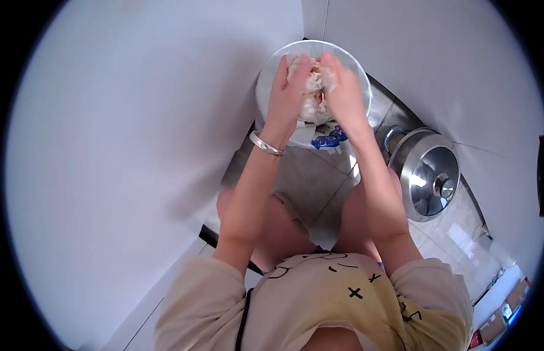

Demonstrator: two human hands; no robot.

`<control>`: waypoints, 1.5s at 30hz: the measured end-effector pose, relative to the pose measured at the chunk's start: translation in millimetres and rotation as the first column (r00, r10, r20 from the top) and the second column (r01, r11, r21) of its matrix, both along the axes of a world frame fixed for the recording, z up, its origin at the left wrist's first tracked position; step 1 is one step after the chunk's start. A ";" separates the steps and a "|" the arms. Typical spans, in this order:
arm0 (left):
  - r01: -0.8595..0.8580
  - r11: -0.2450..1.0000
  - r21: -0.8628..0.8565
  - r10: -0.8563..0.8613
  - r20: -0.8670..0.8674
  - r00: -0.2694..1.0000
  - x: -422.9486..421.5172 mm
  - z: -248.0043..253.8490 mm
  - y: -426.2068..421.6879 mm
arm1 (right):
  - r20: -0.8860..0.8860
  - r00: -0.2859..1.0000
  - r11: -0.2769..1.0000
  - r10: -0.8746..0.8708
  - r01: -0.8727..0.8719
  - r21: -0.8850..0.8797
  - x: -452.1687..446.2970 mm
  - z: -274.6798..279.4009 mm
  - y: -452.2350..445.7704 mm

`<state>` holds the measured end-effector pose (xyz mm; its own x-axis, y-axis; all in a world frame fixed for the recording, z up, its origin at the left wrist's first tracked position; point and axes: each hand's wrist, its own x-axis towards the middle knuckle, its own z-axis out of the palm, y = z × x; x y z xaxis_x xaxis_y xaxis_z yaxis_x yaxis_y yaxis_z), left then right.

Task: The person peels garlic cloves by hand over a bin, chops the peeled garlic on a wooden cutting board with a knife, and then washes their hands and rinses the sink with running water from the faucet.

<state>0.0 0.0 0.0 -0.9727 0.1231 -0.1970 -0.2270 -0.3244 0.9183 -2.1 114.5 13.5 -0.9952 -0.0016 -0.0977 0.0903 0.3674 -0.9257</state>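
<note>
Over the round, white-rimmed bin (265,93), my left hand (288,93) and my right hand (342,88) are held close together. My fingers curl inward and are partly smeared by motion. Between and below them show white, crumpled pieces (310,108) with brownish bits, like papery skins or tissue. What is in my fingers is too blurred to name. Near the bin's front edge, under my right wrist, lies a shiny blue wrapper (329,139). A silver bangle (266,144) circles my left wrist.
A steel pot (409,161) with a glass lid (432,178) stands on the tiled floor (318,169) to the right. Pale walls (137,117) close in on both sides. My knees are below the bin. Boxes (494,327) sit at the lower right.
</note>
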 end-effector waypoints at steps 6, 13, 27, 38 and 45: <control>-0.029 0.998 0.052 0.026 0.049 0.998 -1.9 -8.1 4.9 | 0.035 0.998 0.952 -0.052 0.060 -0.300 -2.8 -21.0 6.2; -0.070 0.996 0.059 0.059 0.170 0.984 -5.3 -15.3 -11.5 | -0.428 0.904 0.888 -0.001 0.197 0.415 0.0 -44.9 20.2; -0.011 0.999 0.051 0.006 0.096 0.995 -4.1 -8.7 -16.3 | -0.171 0.985 0.948 0.008 -0.062 -0.313 -5.6 -35.9 6.1; -0.022 0.998 -0.050 0.019 -0.071 0.997 -3.8 -17.0 -14.3 | -0.151 0.988 0.963 0.038 -0.077 -0.260 1.2 -27.2 4.8; -0.007 0.999 -0.040 0.003 -0.104 0.995 -1.8 -12.4 -15.4 | -0.104 0.986 0.928 0.128 -0.156 -0.339 3.4 -19.6 9.2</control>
